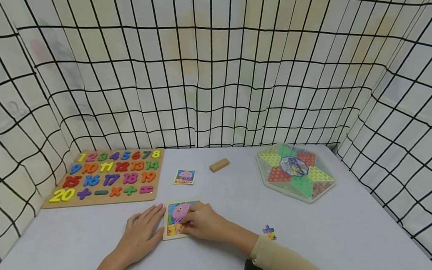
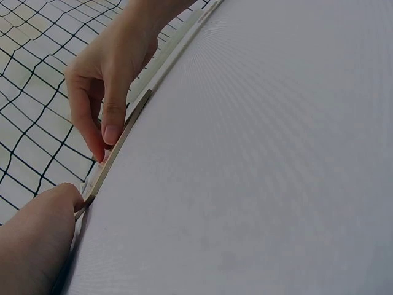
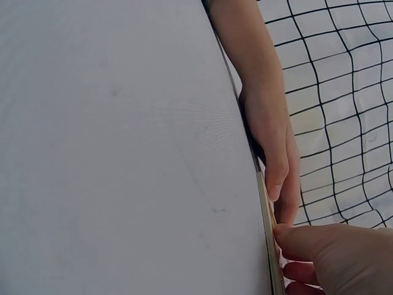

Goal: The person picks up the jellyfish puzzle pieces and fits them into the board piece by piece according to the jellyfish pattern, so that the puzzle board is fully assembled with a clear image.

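Observation:
A small wooden jigsaw puzzle point(image 1: 175, 216) with a pink cartoon animal lies on the white table in the head view. My left hand point(image 1: 138, 234) rests flat at its left edge, fingers straight and touching the frame. Over the puzzle's right side, my right hand point(image 1: 207, 223) has its thumb and fingertips brought together, pinching a puzzle piece at the picture's surface; the fingers hide most of that piece. From the left wrist view, the right hand point(image 2: 107, 83) comes down on the board from above. Two joined loose puzzle pieces point(image 1: 269, 232) lie beyond the right forearm.
A picture card point(image 1: 184, 177) and a wooden block point(image 1: 219, 165) lie behind the puzzle. On the left is a number board point(image 1: 117, 199); a hexagonal game board point(image 1: 295, 170) sits at back right. Black netting point(image 1: 220, 68) over white cloth encloses the table's back and sides.

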